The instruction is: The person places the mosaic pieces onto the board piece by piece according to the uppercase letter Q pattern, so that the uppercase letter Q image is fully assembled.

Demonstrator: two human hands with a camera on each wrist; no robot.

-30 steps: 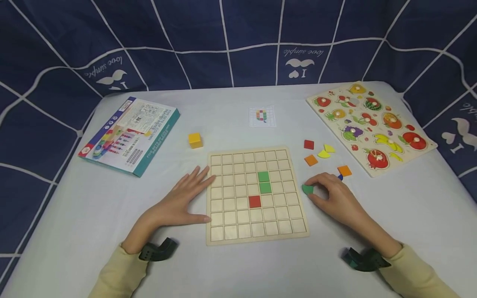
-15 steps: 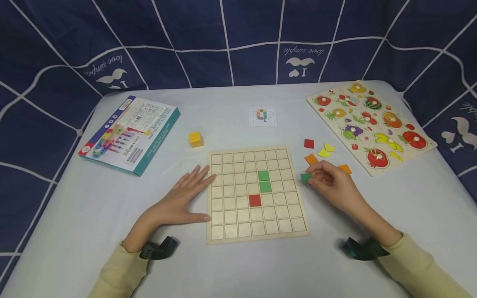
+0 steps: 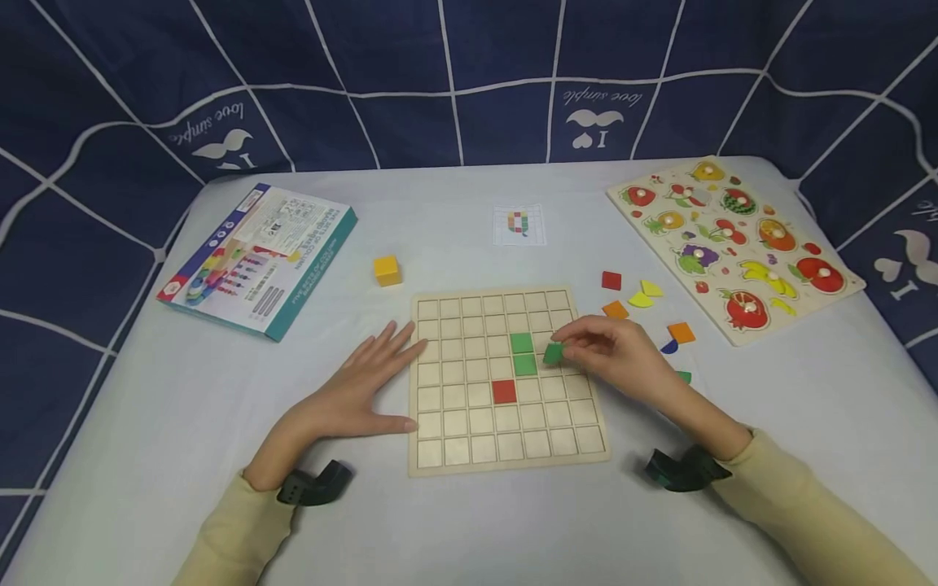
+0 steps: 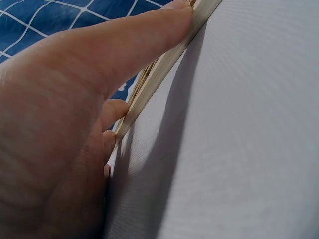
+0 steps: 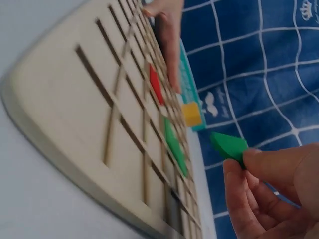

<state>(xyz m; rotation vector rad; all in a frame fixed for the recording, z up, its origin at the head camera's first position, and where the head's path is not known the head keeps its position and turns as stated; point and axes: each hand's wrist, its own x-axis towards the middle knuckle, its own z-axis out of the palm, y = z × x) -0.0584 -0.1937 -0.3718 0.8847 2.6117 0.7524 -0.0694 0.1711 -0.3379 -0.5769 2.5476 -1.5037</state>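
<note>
A wooden grid board [image 3: 506,470] lies on the white table, with two green square tiles [image 3: 524,365] and a red square tile [image 3: 504,391] in its cells. My right hand [image 3: 623,354] pinches another green tile [image 3: 553,353] between thumb and fingertips, above the board's right part. In the right wrist view this held green tile [image 5: 229,144] is tilted and raised off the grid. At the board's left edge rests my left hand [image 3: 352,399], fingers spread, thumb and fingertips touching the rim. The left wrist view shows the thumb [image 4: 134,42] against the wooden edge.
Right of the board lie a red tile [image 3: 611,281], yellow pieces [image 3: 640,300], orange tiles [image 3: 681,332], a blue piece [image 3: 670,347] and a partly hidden green piece [image 3: 683,377]. Around stand a pattern card [image 3: 519,225], fruit puzzle [image 3: 733,244], yellow cube [image 3: 387,271] and box [image 3: 256,260].
My right hand has brought the green tile leftward from beside the board to over its right columns. A blue piece and a green piece now show where the hand was. The left hand stays put.
</note>
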